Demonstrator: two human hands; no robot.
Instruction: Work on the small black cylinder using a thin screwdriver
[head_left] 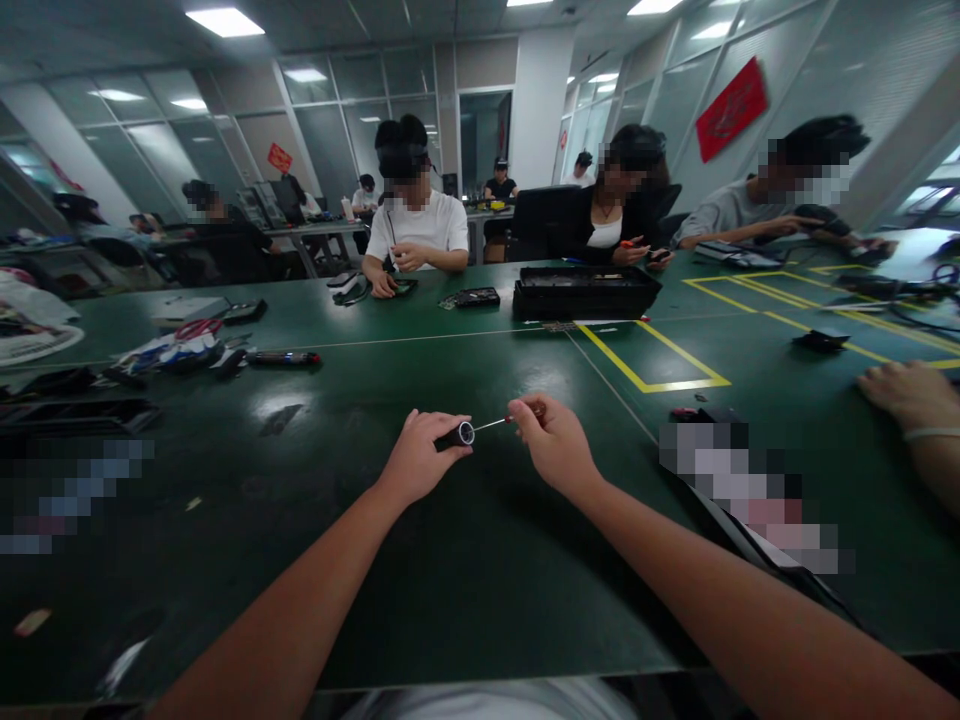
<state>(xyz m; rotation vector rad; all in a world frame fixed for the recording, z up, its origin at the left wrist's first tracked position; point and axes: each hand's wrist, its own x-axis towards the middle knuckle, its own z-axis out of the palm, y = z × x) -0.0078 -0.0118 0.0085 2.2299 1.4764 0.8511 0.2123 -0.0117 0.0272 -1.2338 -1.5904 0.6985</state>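
Head view: two hands over one green table [442, 590], forearms angling inward from its near edge. Left hand [415, 458] – thumb and fingers wrapped on one dark cylinder [458, 435], pale-ringed end toward the right hand [556, 442], which pinches one thin red-and-silver tool [491, 424] – tip at ring, insertion unclear. One long black box [585, 295] toward table's far edge.

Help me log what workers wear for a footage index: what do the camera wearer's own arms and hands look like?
The left hand and right hand are ungloved, and the forearms are bare; no sleeve, watch or bracelet shows on them. The pale wristband at the right edge is another person's.
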